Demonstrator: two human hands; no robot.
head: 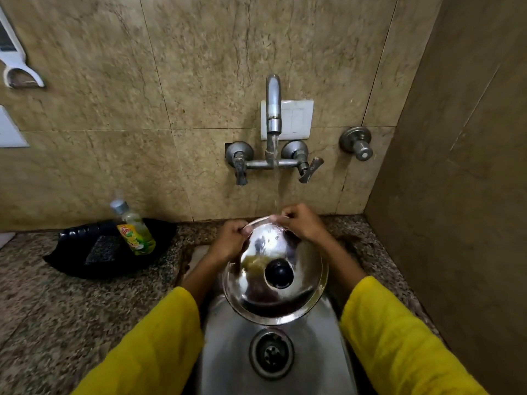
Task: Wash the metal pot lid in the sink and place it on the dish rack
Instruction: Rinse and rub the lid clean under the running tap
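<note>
The metal pot lid is shiny and round with a black knob at its centre. It is held tilted above the steel sink, knob side facing me. My left hand grips its far rim on the left. My right hand pinches the far rim at the top right. Water runs from the wall tap in a thin stream onto the lid's top edge between my hands. The dish rack is not in view.
A dish soap bottle stands on a black tray with a dark scrub pad, left of the sink on the speckled granite counter. The sink drain lies below the lid. A wall stands close on the right.
</note>
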